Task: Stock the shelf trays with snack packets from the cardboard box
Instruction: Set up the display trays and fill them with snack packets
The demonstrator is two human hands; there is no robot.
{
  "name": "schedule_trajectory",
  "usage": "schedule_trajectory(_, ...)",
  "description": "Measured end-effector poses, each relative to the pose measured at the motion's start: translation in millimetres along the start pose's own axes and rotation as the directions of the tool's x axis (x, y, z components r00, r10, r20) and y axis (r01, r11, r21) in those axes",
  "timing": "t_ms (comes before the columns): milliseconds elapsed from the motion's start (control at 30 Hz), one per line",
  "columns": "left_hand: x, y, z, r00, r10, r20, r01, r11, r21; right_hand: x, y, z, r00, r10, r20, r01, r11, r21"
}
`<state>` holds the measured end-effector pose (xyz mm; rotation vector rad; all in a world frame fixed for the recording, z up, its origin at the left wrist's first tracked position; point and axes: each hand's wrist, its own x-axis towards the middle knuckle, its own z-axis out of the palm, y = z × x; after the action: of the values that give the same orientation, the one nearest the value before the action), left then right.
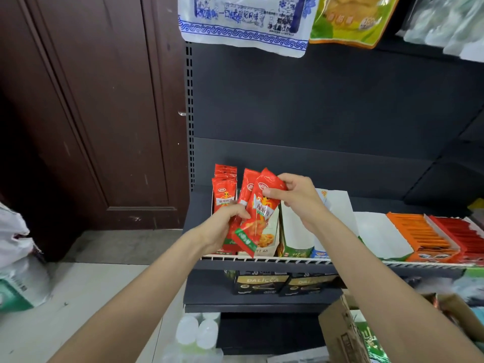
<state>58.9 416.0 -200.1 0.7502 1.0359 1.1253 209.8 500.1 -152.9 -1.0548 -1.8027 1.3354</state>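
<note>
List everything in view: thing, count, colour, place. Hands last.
held snack packets: at least three, red, in both hands over the shelf's left end
tray packets: a stack, red, upright in the leftmost tray
empty trays: count unclear, white, mid-shelf
orange box: one, shelf right
red box: one, far right
hanging bags: blue-white and yellow-green, top
cardboard box: one, brown, bottom right
door: dark brown, left
left hand: grips packets' lower part
right hand: pinches the front packet's top
</note>
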Motion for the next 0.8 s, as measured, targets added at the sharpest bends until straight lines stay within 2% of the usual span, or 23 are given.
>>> schedule_trajectory(67, 3, 2, -7, 0.991, 0.092, -0.097, -0.077, 0.986, 0.151, 6, 1, 2, 0.996, -0.015, -0.086, 0.013, 1.000, -0.025)
schedule_trajectory(167, 7, 10, -17, 0.956, 0.241, -0.168, -0.147, 0.886, 0.439, 17, 4, 9, 0.986, -0.073, -0.153, 0.060, 0.994, -0.088)
schedule_trajectory(267, 13, 16, -27, 0.930, 0.324, -0.177, -0.163, 0.791, 0.590, 28, 2, 19, 0.988, -0.115, -0.101, 0.096, 0.978, -0.184)
schedule_trajectory(433, 28, 31, -56, 0.828, 0.481, -0.288, -0.183, 0.717, 0.672, 60, 0, 36, 0.996, -0.081, 0.041, 0.089, 0.967, -0.240)
schedule_trajectory(533, 38, 35, -69, 0.823, 0.484, -0.298, -0.182, 0.721, 0.669, 77, 3, 45, 0.998, -0.041, 0.039, 0.048, 0.974, -0.222)
schedule_trajectory(633, 52, 38, -83, 0.890, 0.391, -0.235, -0.147, 0.733, 0.664, 94, 9, 51, 1.000, -0.026, -0.004, 0.025, 0.985, -0.169)
schedule_trajectory(700, 62, 39, -93, 0.924, 0.332, -0.191, -0.084, 0.662, 0.745, 103, 16, 53, 1.000, 0.001, 0.002, -0.001, 0.989, -0.145)
schedule_trajectory(800, 76, 37, -102, 0.906, 0.358, -0.225, -0.036, 0.594, 0.803, 116, 27, 56, 0.999, 0.027, 0.037, -0.023, 0.994, -0.107)
